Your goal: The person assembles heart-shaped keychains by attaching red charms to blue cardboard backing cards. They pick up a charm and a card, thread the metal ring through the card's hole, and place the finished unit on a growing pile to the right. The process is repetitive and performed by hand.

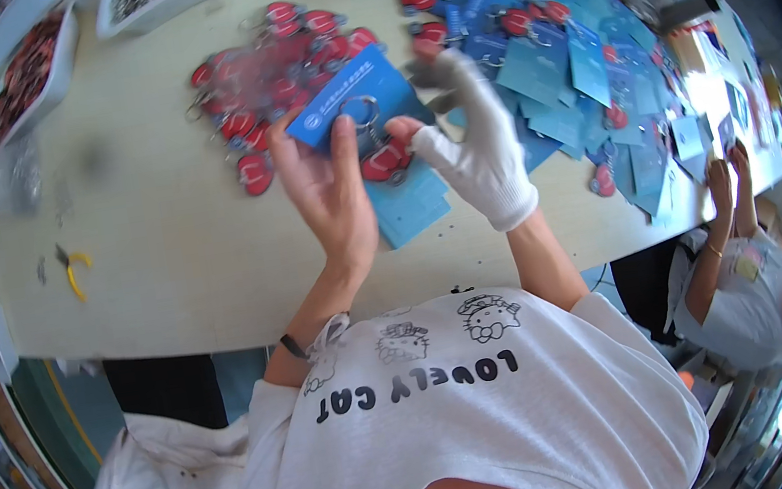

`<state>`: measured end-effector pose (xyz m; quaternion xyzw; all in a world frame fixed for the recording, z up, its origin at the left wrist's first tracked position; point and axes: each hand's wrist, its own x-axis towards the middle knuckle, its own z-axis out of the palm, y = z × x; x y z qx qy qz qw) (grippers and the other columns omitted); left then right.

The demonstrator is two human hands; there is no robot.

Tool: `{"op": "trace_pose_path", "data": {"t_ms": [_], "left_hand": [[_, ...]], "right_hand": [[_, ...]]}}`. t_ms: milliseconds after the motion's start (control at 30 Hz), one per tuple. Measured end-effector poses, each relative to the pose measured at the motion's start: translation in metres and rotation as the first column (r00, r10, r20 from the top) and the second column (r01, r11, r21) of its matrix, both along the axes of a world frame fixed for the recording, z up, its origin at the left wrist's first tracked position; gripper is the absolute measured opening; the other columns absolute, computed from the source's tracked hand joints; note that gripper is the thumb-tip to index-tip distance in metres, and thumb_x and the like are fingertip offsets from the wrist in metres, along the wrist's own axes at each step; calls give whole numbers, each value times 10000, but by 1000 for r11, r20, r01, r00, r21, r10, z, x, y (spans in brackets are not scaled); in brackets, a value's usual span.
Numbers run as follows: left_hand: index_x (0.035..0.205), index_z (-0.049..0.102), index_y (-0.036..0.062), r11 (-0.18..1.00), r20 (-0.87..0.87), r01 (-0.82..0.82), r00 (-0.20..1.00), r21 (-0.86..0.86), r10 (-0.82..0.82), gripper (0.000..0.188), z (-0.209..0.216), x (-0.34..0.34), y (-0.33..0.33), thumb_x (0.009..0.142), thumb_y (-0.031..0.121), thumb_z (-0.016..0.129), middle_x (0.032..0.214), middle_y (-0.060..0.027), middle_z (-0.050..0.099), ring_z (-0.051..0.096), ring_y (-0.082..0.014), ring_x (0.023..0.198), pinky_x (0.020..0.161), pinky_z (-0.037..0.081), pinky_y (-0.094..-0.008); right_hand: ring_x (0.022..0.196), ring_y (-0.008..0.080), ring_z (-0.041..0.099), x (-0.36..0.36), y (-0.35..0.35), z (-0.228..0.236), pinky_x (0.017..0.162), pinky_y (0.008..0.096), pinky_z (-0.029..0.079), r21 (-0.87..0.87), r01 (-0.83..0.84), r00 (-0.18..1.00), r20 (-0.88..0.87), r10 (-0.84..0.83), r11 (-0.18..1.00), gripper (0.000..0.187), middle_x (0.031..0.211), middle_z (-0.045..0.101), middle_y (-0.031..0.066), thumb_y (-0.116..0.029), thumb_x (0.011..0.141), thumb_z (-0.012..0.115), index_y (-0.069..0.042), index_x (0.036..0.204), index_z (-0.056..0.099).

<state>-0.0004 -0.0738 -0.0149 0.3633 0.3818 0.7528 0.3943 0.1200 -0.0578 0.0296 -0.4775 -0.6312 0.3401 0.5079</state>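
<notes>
My left hand (pixel 329 183) is bare and pinches a blue card (pixel 343 95) with printing on it, thumb across the front. A metal key ring sits against the card, and from it hangs a red keychain (pixel 387 160) with a metal part. My right hand (pixel 477 145) wears a white glove that leaves some fingertips bare. Its thumb is close to the keychain, and the fingers stand apart, slightly blurred; whether the thumb touches the keychain I cannot tell. Below the held card, light-blue cards (pixel 411 209) lie on the table.
Many red keychains (pixel 254 174) are heaped beyond my left hand. A spread pile of blue cards (pixel 537 71), some with keychains, covers the right. Yellow-handled pliers (pixel 77 271) lie at left. White bins (pixel 66 65) stand far left. At right, a co-worker's hands (pixel 721 185) hold a card.
</notes>
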Motion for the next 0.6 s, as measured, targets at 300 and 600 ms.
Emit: {"op": "trace_pose_path", "data": {"t_ms": [300, 600], "left_hand": [[1051, 496, 31, 976, -44, 194, 979, -95, -199, 142, 6, 16, -3, 920, 16, 550, 1004, -54, 569, 532, -105, 928, 835, 418, -263], [1001, 522, 26, 916, 9, 366, 929, -162, -370, 131, 0, 28, 4, 897, 23, 601, 951, -28, 557, 519, -71, 869, 797, 411, -226]], "right_hand": [[780, 51, 549, 24, -4, -16, 692, 248, 482, -383, -201, 959, -263, 103, 902, 282, 858, 657, 73, -63, 815, 617, 69, 1053, 543], [878, 101, 601, 59, -9, -29, 805, 259, 489, -382, -248, 901, -428, 67, 890, 378, 1044, 612, 63, -18, 811, 580, 51, 1172, 495]]}}
